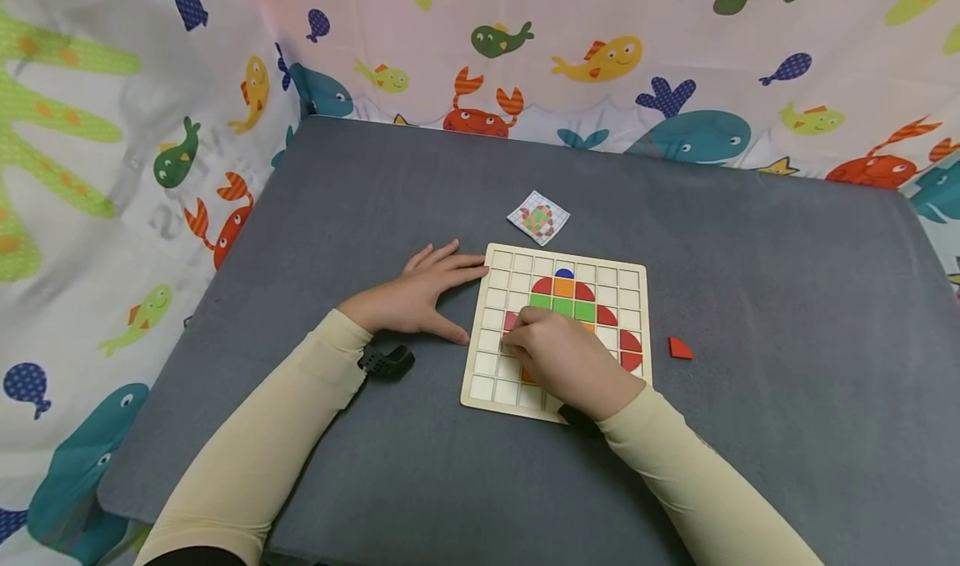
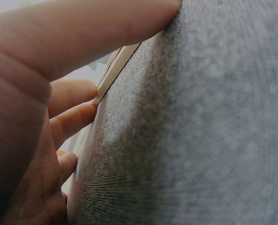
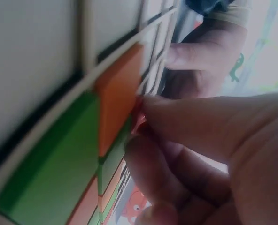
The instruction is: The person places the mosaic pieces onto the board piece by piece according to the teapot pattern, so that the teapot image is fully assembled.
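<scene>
A wooden grid board [image 1: 483,388] lies on the grey table, partly filled with coloured tiles. Green tiles [image 1: 562,306], an orange square [image 1: 564,288], red rounded tiles [image 1: 631,359] and a blue half-round tile [image 1: 564,273] show in its cells. My left hand [image 1: 408,301] rests flat with spread fingers, fingertips at the board's left edge. Over the board's middle, my right hand [image 1: 573,358] pinches a small red tile [image 3: 138,115] between thumb and fingertips, low over the grid beside an orange tile [image 3: 118,98]. The hand hides several cells and most of the held tile.
One loose red quarter-round tile [image 1: 680,348] lies right of the board. Behind the board sits a small pattern card [image 1: 538,217] with a coloured grid picture. A sea-animal cloth [image 1: 427,41] hangs along the table's back and left sides.
</scene>
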`<move>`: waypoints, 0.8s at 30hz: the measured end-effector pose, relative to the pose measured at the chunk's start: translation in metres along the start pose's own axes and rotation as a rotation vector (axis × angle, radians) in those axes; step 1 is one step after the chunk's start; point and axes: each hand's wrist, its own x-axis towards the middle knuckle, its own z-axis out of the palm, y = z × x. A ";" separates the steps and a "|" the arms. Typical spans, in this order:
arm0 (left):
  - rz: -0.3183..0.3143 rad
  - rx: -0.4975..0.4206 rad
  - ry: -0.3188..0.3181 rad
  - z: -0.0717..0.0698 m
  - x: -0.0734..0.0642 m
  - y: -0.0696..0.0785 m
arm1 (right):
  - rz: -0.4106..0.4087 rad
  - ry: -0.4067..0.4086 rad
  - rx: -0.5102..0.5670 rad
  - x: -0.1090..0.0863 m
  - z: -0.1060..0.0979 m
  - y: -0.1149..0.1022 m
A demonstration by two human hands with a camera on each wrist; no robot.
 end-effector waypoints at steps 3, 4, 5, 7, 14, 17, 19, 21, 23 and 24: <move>-0.005 0.007 0.004 0.000 -0.001 -0.001 | 0.005 0.018 -0.033 0.001 0.001 0.001; -0.007 0.008 0.005 0.000 -0.001 -0.001 | 0.007 0.020 -0.038 0.002 0.001 0.001; -0.008 0.009 0.007 0.000 -0.001 -0.002 | 0.005 0.022 -0.037 0.002 0.000 0.001; -0.009 0.011 0.009 -0.001 -0.002 -0.002 | 0.001 0.016 -0.019 0.002 -0.002 0.002; -0.013 0.003 0.011 -0.001 -0.002 -0.002 | 0.005 -0.018 0.019 -0.003 -0.019 0.012; -0.013 0.004 0.006 -0.001 0.000 -0.002 | 0.063 -0.038 0.029 -0.007 -0.031 0.023; -0.011 0.000 0.002 0.000 0.000 -0.002 | 0.101 -0.054 0.054 -0.012 -0.040 0.033; -0.008 -0.002 0.001 0.000 0.000 -0.002 | 0.146 -0.073 0.096 -0.017 -0.049 0.042; -0.007 -0.005 0.000 0.001 0.000 -0.001 | 0.188 -0.091 0.134 -0.023 -0.058 0.051; -0.006 -0.004 0.000 0.001 0.000 -0.001 | 0.211 -0.100 0.154 -0.026 -0.062 0.055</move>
